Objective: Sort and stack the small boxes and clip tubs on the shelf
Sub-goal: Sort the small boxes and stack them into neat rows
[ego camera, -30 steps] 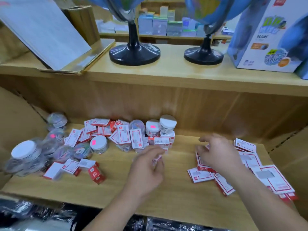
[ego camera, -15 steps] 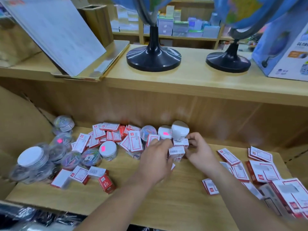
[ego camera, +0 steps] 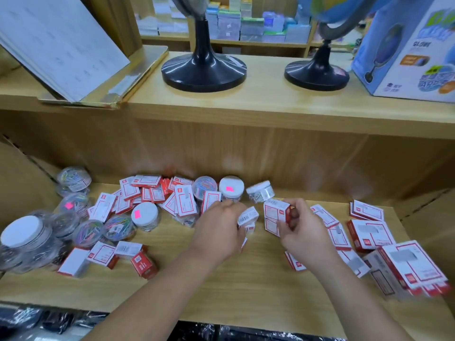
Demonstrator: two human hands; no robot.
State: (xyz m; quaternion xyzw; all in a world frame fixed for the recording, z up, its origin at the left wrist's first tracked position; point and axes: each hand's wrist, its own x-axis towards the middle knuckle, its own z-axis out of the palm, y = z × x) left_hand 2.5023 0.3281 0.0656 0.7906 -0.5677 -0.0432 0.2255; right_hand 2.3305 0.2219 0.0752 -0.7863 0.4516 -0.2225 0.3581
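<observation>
Fingers (ego camera: 301, 211) of right hand (ego camera: 305, 232) grip two stacked boxes (ego camera: 275, 215); left hand (ego camera: 219, 230) pinches a small box (ego camera: 247, 216).

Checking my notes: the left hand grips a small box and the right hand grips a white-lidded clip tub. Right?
Not quite: in the head view the right hand grips stacked red-and-white boxes, not a tub. The left hand does grip a small box.

Pale matt wood-grain shelf (ego camera: 246, 279); on it glossy card boxes (ego camera: 369, 232), clear plastic tubs (ego camera: 145, 216); above, shiny black globe bases (ego camera: 203, 70).
</observation>
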